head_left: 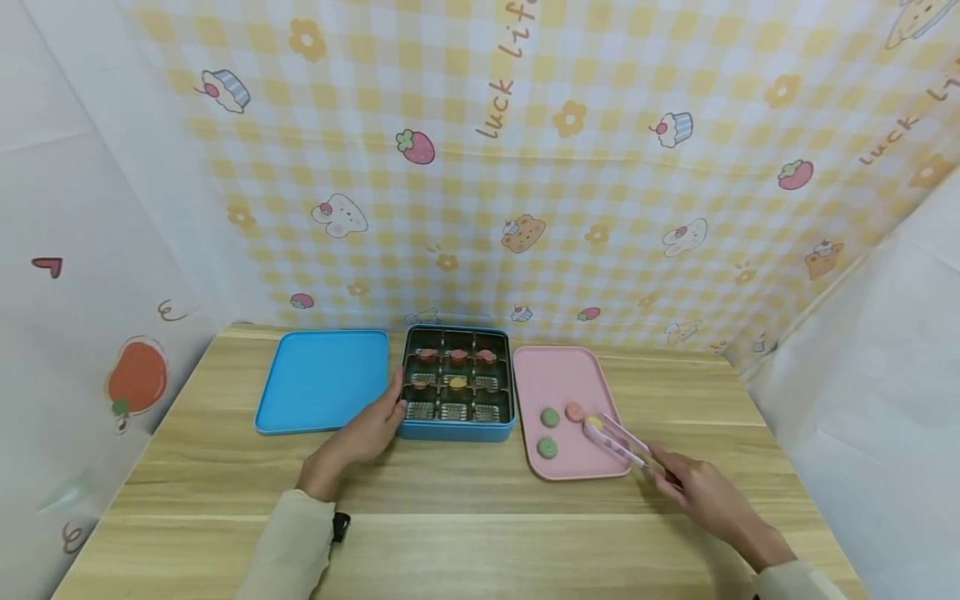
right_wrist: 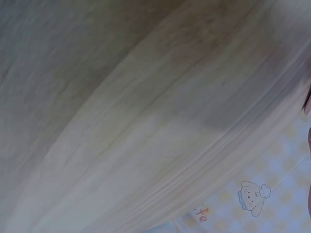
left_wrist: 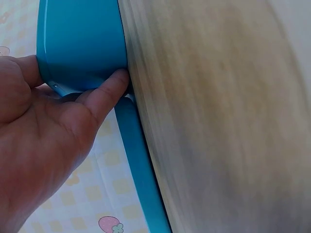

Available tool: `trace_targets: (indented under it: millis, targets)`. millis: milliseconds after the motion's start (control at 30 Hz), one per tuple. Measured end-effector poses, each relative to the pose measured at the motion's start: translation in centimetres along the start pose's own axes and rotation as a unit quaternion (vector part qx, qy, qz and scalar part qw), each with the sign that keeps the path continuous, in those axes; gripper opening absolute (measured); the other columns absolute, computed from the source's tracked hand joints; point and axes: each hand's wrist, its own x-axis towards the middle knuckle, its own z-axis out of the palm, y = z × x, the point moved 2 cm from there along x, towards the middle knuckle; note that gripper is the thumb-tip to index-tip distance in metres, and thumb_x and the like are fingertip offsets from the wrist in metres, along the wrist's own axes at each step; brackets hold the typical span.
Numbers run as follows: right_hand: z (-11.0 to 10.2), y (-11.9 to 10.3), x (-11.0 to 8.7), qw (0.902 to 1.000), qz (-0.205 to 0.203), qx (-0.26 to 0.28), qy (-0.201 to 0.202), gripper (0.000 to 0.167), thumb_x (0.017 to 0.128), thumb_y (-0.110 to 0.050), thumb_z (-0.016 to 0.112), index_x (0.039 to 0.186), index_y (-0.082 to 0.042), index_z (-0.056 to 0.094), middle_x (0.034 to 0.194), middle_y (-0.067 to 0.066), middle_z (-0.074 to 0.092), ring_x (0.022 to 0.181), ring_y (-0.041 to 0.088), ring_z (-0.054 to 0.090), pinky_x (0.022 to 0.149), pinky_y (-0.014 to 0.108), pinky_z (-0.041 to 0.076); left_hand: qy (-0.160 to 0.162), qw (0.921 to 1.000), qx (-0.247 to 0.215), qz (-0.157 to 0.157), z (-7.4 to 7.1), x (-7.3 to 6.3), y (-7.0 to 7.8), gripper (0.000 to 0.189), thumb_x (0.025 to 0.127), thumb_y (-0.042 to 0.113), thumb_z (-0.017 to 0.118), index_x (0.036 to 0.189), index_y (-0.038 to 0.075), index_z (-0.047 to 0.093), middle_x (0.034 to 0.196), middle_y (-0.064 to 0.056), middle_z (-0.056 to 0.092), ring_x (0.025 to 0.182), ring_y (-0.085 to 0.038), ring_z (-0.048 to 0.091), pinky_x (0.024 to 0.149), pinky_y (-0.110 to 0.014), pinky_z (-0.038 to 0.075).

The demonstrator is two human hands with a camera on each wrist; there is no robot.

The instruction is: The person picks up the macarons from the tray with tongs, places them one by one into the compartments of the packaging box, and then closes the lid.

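Observation:
My left hand [head_left: 377,423] rests at the left side of a blue tin [head_left: 455,431], its fingers straight along the wall; the left wrist view shows digits against the tin's corner. A gold insert with several compartments fills the tin. Three reddish macarons [head_left: 458,356] sit in the back row; a yellow macaron [head_left: 457,382] is in the centre. My right hand [head_left: 701,492] pinches pale pink tongs [head_left: 626,442]. Their tips are around another yellow macaron [head_left: 593,422] on a pink tray [head_left: 540,375]. A pink macaron [head_left: 574,412] and two green macarons [head_left: 549,417] lie beside it.
A blue lid [head_left: 322,379] lies on the wooden table [head_left: 450,517], left of the tin. Behind stands a yellow checked cloth backdrop [head_left: 450,208], with white cloth on both sides. The right wrist view shows mainly blurred tabletop and sleeve.

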Motion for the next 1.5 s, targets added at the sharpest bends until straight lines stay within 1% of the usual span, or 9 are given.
trace_targets:
  millis: [267,433,533,633,733,900,1033,1233,1500]
  targets:
    - [0.3,-0.6,1.0,0.9989,0.010,0.036,0.030,0.042,0.088,-0.004,0.072,0.128,0.006,0.063,0.067,-0.020,0.040,0.055,-0.010,0.033,0.044,0.010,0.031,-0.004,1.0000,0.001,0.006,0.0,0.0,0.0,0.062,0.110,0.013,0.027,0.155,-0.004,-0.014,0.162,-0.025,-0.008,0.149,-0.042,0.006,0.119,-0.058,0.015]
    - [0.6,-1.2,2.0,0.9974,0.007,0.059,0.042,0.042,0.089,-0.002,0.071,0.129,0.009,0.061,0.067,-0.020,0.043,0.057,-0.010,0.036,0.047,0.011,0.034,-0.009,1.0000,-0.005,0.001,0.1,0.3,0.0,0.063,0.110,0.016,0.026,0.155,-0.002,-0.015,0.163,-0.023,-0.012,0.149,-0.041,0.005,0.119,-0.057,0.015]
    - [0.8,-1.7,2.7,0.9968,0.000,0.063,0.050,0.042,0.088,0.001,0.071,0.128,0.010,0.061,0.069,-0.017,0.048,0.058,-0.009,0.038,0.048,0.011,0.036,-0.009,1.0000,-0.004,-0.001,0.0,0.2,0.0,0.063,0.110,0.016,0.027,0.155,-0.001,-0.015,0.163,-0.023,-0.010,0.149,-0.042,0.006,0.119,-0.058,0.016]
    - [1.1,-2.2,3.5,0.9956,-0.004,0.071,0.061,0.042,0.087,0.004,0.070,0.127,0.011,0.061,0.070,-0.012,0.055,0.058,-0.009,0.040,0.047,0.009,0.037,-0.007,1.0000,-0.003,0.000,0.0,0.2,0.0,0.063,0.110,0.015,0.027,0.155,-0.002,-0.014,0.163,-0.023,-0.008,0.149,-0.042,0.008,0.119,-0.058,0.017]
    - [1.4,-2.7,4.2,0.9942,-0.004,0.085,0.065,0.041,0.087,0.005,0.069,0.126,0.013,0.061,0.069,-0.009,0.057,0.056,-0.009,0.041,0.045,0.009,0.037,-0.005,1.0000,-0.004,0.004,0.0,0.1,0.0,0.063,0.110,0.014,0.027,0.155,-0.002,-0.014,0.163,-0.023,-0.009,0.149,-0.042,0.007,0.119,-0.058,0.016]
    - [1.8,-3.6,5.6,0.9926,0.009,0.110,0.051,0.040,0.091,0.000,0.067,0.128,0.012,0.060,0.065,-0.014,0.049,0.053,-0.008,0.038,0.041,0.013,0.036,-0.005,1.0000,-0.001,0.007,0.0,0.0,0.0,0.062,0.110,0.013,0.026,0.155,-0.004,-0.014,0.162,-0.026,-0.009,0.148,-0.043,0.006,0.119,-0.059,0.015]
    - [2.0,-4.2,6.5,0.9917,0.016,0.119,0.046,0.039,0.093,-0.003,0.066,0.130,0.010,0.061,0.065,-0.015,0.048,0.053,-0.007,0.039,0.040,0.015,0.037,-0.005,1.0000,0.000,0.005,0.0,0.0,0.0,0.062,0.111,0.015,0.026,0.155,-0.003,-0.013,0.162,-0.024,-0.009,0.149,-0.042,0.006,0.119,-0.057,0.014]
    - [2.2,-5.3,8.1,0.9908,0.011,0.127,0.044,0.040,0.094,-0.006,0.066,0.131,0.007,0.061,0.065,-0.015,0.051,0.054,-0.006,0.041,0.042,0.016,0.039,-0.007,1.0000,0.001,0.000,0.0,-0.1,0.0,0.062,0.111,0.015,0.025,0.155,-0.004,-0.014,0.162,-0.025,-0.010,0.149,-0.042,0.004,0.119,-0.057,0.013]
    - [2.3,-6.6,10.1,0.9909,0.002,0.131,0.032,0.041,0.097,-0.010,0.064,0.133,0.007,0.059,0.070,-0.010,0.059,0.055,-0.005,0.043,0.043,0.016,0.041,-0.005,1.0000,0.000,0.007,0.0,-0.2,0.1,0.061,0.111,0.014,0.025,0.154,-0.005,-0.013,0.162,-0.026,-0.009,0.148,-0.043,0.005,0.119,-0.058,0.013]
